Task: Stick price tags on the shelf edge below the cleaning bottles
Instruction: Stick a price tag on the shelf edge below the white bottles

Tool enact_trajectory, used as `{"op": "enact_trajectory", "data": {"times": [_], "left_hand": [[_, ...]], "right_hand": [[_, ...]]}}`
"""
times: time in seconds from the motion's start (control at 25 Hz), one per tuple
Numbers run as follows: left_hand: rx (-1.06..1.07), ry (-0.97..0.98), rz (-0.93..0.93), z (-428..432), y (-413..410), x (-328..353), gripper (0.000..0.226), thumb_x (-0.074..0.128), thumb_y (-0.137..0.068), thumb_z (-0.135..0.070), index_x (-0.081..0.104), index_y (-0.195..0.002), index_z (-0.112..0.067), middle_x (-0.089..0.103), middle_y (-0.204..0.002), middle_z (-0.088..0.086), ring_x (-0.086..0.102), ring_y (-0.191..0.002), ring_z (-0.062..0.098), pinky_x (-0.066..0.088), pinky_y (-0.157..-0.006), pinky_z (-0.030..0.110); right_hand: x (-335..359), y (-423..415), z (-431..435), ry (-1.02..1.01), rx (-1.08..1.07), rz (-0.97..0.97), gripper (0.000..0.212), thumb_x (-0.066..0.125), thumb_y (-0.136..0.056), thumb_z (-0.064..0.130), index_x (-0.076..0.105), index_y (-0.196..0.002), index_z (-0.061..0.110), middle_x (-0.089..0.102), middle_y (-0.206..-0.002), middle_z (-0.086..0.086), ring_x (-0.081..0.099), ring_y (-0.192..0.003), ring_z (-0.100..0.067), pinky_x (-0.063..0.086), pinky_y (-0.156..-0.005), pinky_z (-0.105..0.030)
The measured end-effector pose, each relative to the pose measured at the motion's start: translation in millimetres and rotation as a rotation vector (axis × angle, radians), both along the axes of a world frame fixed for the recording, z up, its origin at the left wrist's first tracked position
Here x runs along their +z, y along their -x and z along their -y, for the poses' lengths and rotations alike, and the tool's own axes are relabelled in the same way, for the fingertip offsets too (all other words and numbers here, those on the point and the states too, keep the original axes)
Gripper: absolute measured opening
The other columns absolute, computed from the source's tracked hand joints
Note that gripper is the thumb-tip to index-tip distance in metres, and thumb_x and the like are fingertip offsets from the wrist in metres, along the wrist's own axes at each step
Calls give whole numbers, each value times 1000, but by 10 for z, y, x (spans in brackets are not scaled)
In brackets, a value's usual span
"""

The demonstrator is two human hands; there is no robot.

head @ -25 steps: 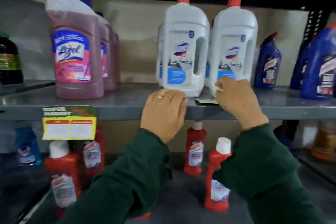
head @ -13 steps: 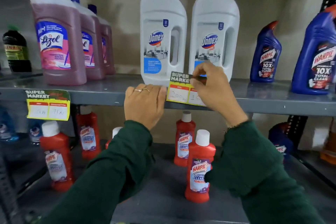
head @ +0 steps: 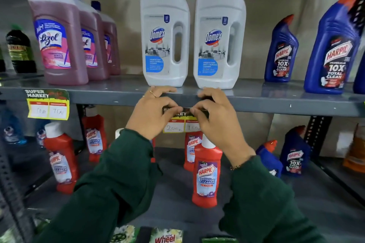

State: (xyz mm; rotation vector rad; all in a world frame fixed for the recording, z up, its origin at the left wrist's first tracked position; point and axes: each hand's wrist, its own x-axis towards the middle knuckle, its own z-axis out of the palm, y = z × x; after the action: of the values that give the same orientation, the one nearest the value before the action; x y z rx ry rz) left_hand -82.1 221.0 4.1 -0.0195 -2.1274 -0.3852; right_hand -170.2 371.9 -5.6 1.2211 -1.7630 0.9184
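A yellow and green price tag [head: 178, 124] hangs on the grey shelf edge [head: 276, 104], right below two white Domex bottles [head: 165, 35]. My left hand [head: 152, 112] and my right hand [head: 215, 116] press its dark top strip against the edge, thumbs meeting at the middle. The hands hide most of the tag's top and its right corner. Another price tag [head: 48, 104] is stuck on the edge further left, under the pink Lizol bottles [head: 59, 37].
Blue Harpic bottles [head: 281, 51] stand on the same shelf at the right. A dark green bottle [head: 19, 49] is at the far left. Red Harpic bathroom cleaner bottles [head: 206, 171] fill the lower shelf. Wheel packets [head: 166, 237] lie at the bottom.
My right hand lifted the tag off the shelf top and brought it down onto the shelf edge. Both hands now press it there. The view has moved closer.
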Motion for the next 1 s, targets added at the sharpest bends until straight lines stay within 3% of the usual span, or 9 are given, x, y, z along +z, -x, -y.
{"op": "enact_trajectory", "data": {"times": [0.24, 0.4, 0.48, 0.6, 0.72, 0.8, 0.88, 1.0], "left_hand": [[45, -15, 6, -17, 28, -17, 11, 74, -77, -16, 72, -71, -7, 62, -114, 4, 52, -104, 19, 40, -87, 30], [21, -124, -69, -42, 31, 29, 13, 72, -78, -16, 70, -67, -11, 64, -97, -5, 56, -94, 10, 40, -89, 23], [45, -155, -100, -57, 44, 62, 13, 71, -79, -18, 70, -68, -12, 67, -92, -6, 58, -87, 7, 40, -81, 14], [80, -167, -170, -85, 100, 48, 13, 72, -78, -17, 69, -69, -9, 72, -87, 0, 62, -80, 12, 45, -74, 20], [74, -228, -228, -100, 161, 5, 12, 73, -78, -15, 67, -73, -7, 72, -84, 4, 62, -79, 16, 46, -68, 21], [71, -243, -241, -99, 189, -30, 9, 70, -81, -16, 65, -84, -9, 69, -87, 7, 59, -85, 21, 43, -73, 25], [145, -121, -228, -104, 253, -83, 17, 60, -88, -21, 63, -100, -10, 68, -95, 10, 54, -94, 27, 36, -83, 28], [276, 84, -240, -142, 351, -142, 32, 40, -91, -30, 65, -99, -12, 70, -98, 9, 51, -96, 27, 30, -91, 39]], "right_hand": [[-44, -37, 90, 81, -27, 40, 12, 67, -76, 11, 66, -70, 1, 57, -93, -14, 56, -89, -25, 48, -75, -30], [18, -63, 137, 128, -49, 78, 12, 67, -80, 11, 63, -71, 3, 56, -88, -11, 55, -78, -22, 51, -68, -37], [58, -73, 167, 155, -79, 70, 11, 66, -80, 11, 62, -72, 4, 57, -87, -11, 55, -74, -23, 51, -67, -39], [70, -71, 217, 188, -108, 60, 9, 67, -80, 9, 63, -73, 3, 58, -84, -13, 56, -71, -24, 51, -64, -41], [58, -88, 245, 222, -111, 85, 8, 69, -79, 9, 63, -79, 4, 58, -88, -14, 57, -76, -26, 52, -68, -44], [58, -82, 249, 241, -92, 160, 20, 69, -79, 14, 58, -93, 5, 58, -100, -15, 56, -90, -27, 51, -79, -44], [58, -29, 232, 221, -166, 167, 33, 66, -80, 29, 55, -103, 7, 60, -107, -13, 53, -102, -27, 38, -91, -39], [29, 79, 200, 159, -379, 48, 41, 53, -81, 53, 61, -85, 13, 68, -87, -6, 56, -90, -25, 28, -89, -34]]}}
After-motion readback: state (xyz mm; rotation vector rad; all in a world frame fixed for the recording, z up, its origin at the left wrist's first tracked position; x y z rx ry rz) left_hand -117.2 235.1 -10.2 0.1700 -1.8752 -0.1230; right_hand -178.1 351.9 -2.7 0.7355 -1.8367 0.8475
